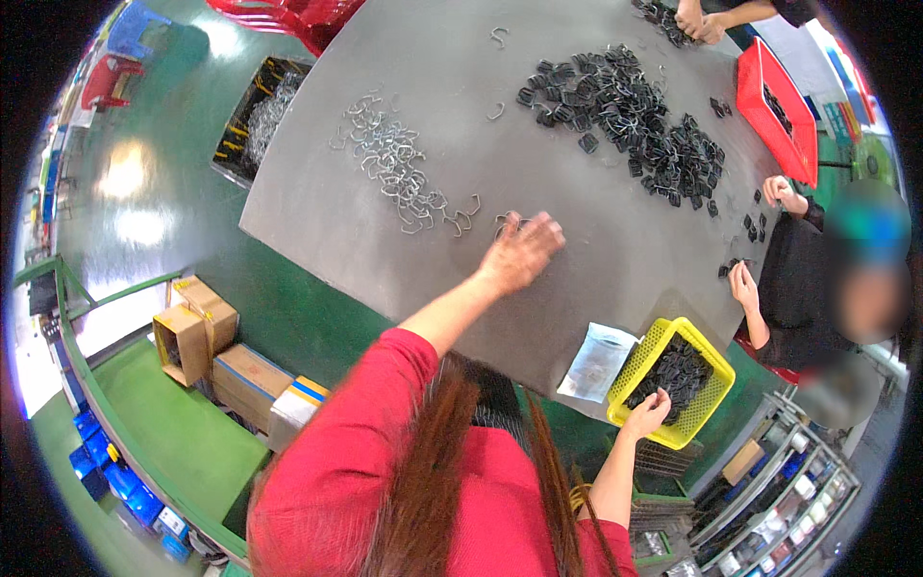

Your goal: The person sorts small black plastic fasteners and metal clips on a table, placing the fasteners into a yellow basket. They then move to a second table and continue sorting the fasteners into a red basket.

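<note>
Right hand (646, 415) rests on the rim of the yellow basket (636, 358) of black clips, fingers curled; whether it grips anything cannot be told. Left hand (520, 252) lies open, fingers spread, on the grey table (317, 207), touching the near end of the silver wire hooks (396, 163).

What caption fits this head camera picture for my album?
Left hand reaches for silver wire clips on the grey table; right hand dips into a yellow basket.
</note>
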Demonstrator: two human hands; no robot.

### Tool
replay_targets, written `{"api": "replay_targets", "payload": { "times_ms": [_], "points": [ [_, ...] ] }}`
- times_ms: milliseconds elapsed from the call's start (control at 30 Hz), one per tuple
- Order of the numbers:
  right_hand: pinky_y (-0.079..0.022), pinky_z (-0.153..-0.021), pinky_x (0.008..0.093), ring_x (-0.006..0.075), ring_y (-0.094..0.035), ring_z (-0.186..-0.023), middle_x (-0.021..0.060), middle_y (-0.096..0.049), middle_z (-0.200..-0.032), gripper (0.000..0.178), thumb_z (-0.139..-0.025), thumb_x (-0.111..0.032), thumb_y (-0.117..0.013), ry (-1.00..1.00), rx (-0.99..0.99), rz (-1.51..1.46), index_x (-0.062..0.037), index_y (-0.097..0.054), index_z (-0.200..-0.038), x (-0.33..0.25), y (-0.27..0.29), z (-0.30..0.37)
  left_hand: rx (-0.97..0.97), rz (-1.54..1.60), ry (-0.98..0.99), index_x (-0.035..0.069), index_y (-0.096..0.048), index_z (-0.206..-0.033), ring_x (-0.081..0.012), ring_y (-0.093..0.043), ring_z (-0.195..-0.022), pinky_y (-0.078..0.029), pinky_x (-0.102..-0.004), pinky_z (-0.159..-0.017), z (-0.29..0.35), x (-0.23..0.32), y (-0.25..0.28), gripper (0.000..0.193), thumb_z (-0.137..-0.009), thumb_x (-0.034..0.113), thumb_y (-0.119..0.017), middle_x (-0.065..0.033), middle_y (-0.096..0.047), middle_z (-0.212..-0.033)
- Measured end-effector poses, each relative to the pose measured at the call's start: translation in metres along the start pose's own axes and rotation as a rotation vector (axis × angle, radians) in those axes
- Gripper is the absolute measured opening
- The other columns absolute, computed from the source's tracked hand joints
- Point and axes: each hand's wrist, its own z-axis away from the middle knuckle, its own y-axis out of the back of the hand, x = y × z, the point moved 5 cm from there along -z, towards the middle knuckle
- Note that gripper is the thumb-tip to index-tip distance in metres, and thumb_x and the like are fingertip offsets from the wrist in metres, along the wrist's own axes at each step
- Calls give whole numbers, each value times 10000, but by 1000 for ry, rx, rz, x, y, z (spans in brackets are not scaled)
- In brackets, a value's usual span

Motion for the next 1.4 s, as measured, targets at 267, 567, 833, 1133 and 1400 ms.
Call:
{"api": "replay_targets", "payload": {
  "times_ms": [267, 567, 833, 1133, 1400],
  "points": [
    [-433, -852, 322, 224, -555, -916, 112, -582, -997, 187, -901, -102, -516, 90, 33, -177, 14, -558, -1041, -81, 3, -29, 86, -13, 389, 315, -408, -1347, -210, -120, -1400, -14, -652, -1049, 48, -227, 7, 449, -901, 307, -459, 35, -296, -1454],
    [-458, -776, 296, 196, -553, -905, 93, -563, -986, 164, -905, -82, -524, 149, -130, -184, -4, -570, -1041, -251, -40, 7, 165, 45, 441, 314, -410, -1345, -218, -282, -1341, -242, -639, -1009, 51, -389, 8, 477, -878, 277, -498, 26, -372, -1410],
    [-458, -727, 269, 173, -549, -911, 70, -556, -1002, 155, -913, -98, -505, 204, -232, -251, -21, -571, -1029, -356, -81, 49, 109, -41, 648, 305, -439, -1324, -265, -248, -1356, -231, -617, -1029, 131, -550, -9, 396, -930, 325, -416, -6, -354, -1423],
    [-469, -737, 271, 176, -547, -932, 70, -548, -1010, 149, -903, -78, -508, 234, -266, -325, -22, -577, -1023, -423, -93, 70, 201, 349, 155, 206, -541, -1189, -291, -185, -1384, -74, -718, -1010, 94, -363, 21, 364, -840, 309, -535, -43, -383, -1401],
    [-475, -719, 270, 190, -568, -880, 73, -565, -972, 141, -866, -40, -525, 288, -291, -342, -44, -600, -985, -462, -103, 84, -260, 201, 130, 279, -313, -1408, -216, -80, -1412, 22, -615, -1073, 123, -365, 10, 492, -922, 270, -387, 40, -206, -1505]
  ]
}}
